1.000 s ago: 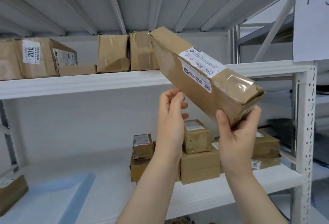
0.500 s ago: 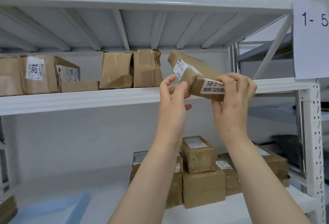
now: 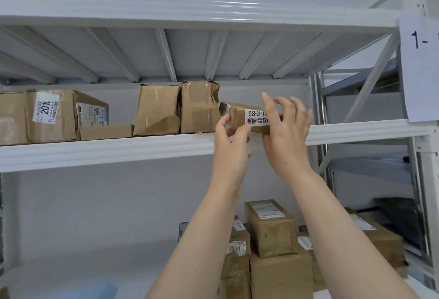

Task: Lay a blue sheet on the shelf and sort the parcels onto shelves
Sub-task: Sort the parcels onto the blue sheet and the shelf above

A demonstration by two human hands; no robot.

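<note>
one parcel (image 3: 251,118) on shelf (image 3: 118,149), left hand (image 3: 231,149) pinching

The parcel (image 3: 255,118) in the middle says "58-3-". The left box (image 3: 46,108) says "201". The paper sign (image 3: 420,68) at the upper right says "1-".

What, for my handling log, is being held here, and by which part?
The long parcel: left hand pinches the left edge of its near end; right hand, fingers straight, grips nothing.
</note>
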